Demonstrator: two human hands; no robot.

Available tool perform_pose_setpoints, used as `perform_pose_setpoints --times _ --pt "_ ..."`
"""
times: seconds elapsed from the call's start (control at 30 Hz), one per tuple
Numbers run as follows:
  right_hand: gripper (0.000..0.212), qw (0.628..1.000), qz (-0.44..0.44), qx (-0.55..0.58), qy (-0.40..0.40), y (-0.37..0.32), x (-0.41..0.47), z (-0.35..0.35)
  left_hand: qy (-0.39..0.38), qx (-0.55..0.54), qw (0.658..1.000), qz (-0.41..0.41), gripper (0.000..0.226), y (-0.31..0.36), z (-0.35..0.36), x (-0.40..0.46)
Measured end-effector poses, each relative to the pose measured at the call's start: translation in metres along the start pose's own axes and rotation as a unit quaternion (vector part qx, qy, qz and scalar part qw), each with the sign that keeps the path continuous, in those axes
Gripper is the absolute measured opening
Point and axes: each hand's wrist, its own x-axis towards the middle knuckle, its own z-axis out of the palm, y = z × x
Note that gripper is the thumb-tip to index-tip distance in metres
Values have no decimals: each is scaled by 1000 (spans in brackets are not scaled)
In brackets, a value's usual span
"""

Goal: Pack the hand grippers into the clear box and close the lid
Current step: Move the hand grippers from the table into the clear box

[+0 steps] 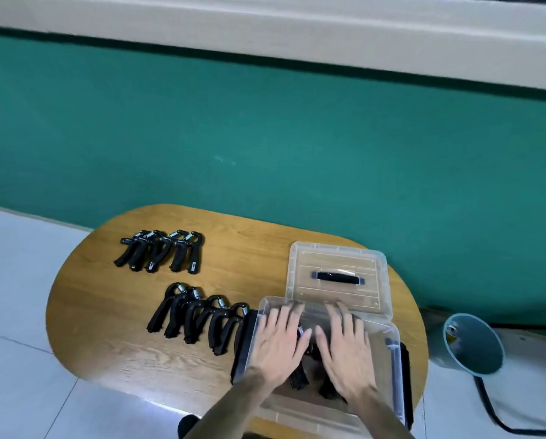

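Over the clear box (389, 337) | my left hand (278, 340) and right hand (344, 346) lie flat, fingers spread, gripping nothing | hand grippers (199, 318) left of box | lid (336, 274) behind it

**Oval wooden table and the objects resting on it**

An oval wooden table (113, 312) with rounded ends stands on pale floor tiles before a green wall; its grain runs lengthwise; at far left lies a row of black hand grippers (162, 251), steel springs away from the viewer, handles overlapping; nearer lies a second, diagonal row of hand grippers (199, 316), its right end just beside the clear box (389, 353); the box sits at the near right, black latches on its short sides; just beyond it, touching or nearly so, the clear lid (338, 275) lies flat, black handle upward.
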Motion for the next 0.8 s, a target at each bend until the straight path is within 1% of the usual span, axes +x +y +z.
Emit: perform_pose_setpoints --times 0.07,0.13,0.33,0.4,0.5,0.57,0.7,0.8 --pt "49 1000 -25 -5 11 -22 14 -13 33 7 999 5 52 -16 -16 -1" --pt "50 999 -44 -7 18 -48 28 -21 51 9 999 -11 51 -37 -32 -5" --pt "50 996 -85 -22 11 -118 58 -15 44 14 993 -107 53 -119 -50 -22" --pt "49 995 -92 -26 3 -139 64 -5 23 15 990 -135 57 -147 -49 -30" --pt "49 994 -97 -36 -15 -173 73 13 3 13 985 -172 71 -192 -44 -45" --pt "51 994 -98 -47 -32 -192 77 24 -11 18 983 -181 76 -215 -43 -54" --pt "53 992 -85 -66 -61 -226 89 49 -74 48 982 -169 72 -259 -41 -63" --pt "52 991 -82 -69 -84 -246 101 68 -92 56 979 -172 72 -285 -26 -66"
